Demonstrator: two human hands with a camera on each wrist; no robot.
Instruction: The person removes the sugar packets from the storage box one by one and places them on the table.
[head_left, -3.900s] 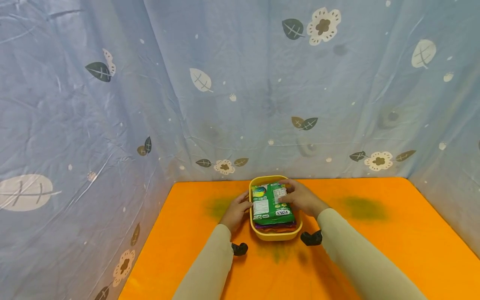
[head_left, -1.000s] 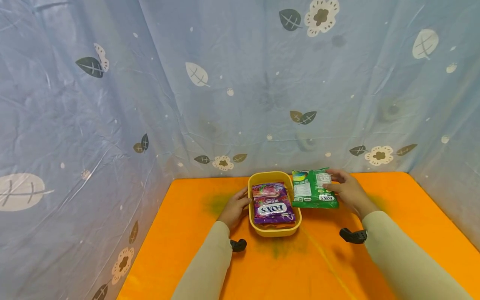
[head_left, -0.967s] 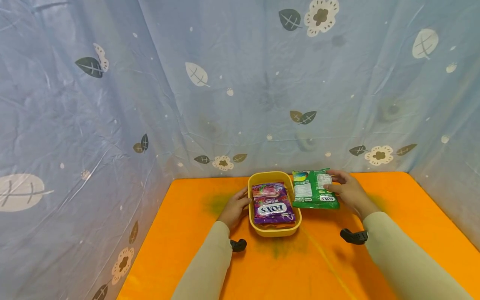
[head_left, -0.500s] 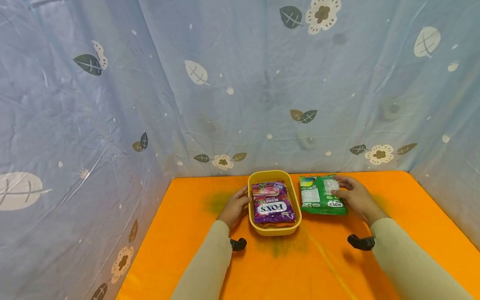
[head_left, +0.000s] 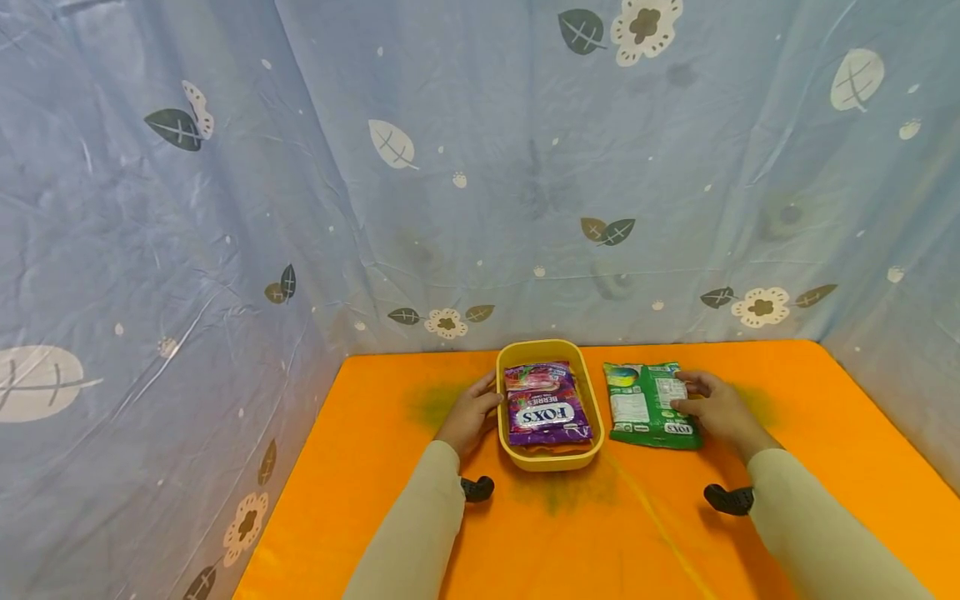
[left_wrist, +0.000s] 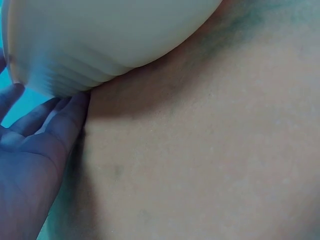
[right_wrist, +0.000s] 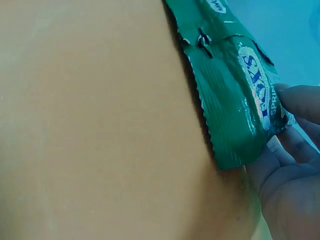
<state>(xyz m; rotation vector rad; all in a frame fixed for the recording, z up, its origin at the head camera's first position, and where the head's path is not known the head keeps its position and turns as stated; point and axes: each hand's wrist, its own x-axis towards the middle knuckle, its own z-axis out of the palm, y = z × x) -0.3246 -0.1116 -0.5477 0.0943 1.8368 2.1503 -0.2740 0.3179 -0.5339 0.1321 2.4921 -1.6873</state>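
Observation:
A purple FOX'S Berries candy bag (head_left: 549, 408) lies in a yellow oblong tub (head_left: 551, 463), over something orange that is mostly hidden. My left hand (head_left: 470, 418) touches the tub's left side. In the left wrist view its fingers (left_wrist: 67, 117) lie against the lower outer wall and the thumb is near the rim. To the right of the tub, a green FOX'S candy bag (head_left: 651, 408) lies at the orange tabletop, printed back upward. My right hand (head_left: 723, 412) pinches that bag's right edge, thumb on top, as the right wrist view also shows with the green bag (right_wrist: 230, 100).
The orange tabletop (head_left: 570, 550) has greenish stains. A pale blue curtain (head_left: 480, 208) with leaves and flowers stands right behind the table's back edge and along both sides. Black wrist mounts (head_left: 729, 500) stick out from the sleeves.
My right hand has lifted the green candy bag out of the tub, carried it right and lowered it beside the tub. The purple bag underneath is uncovered. My left hand has stayed at the tub.

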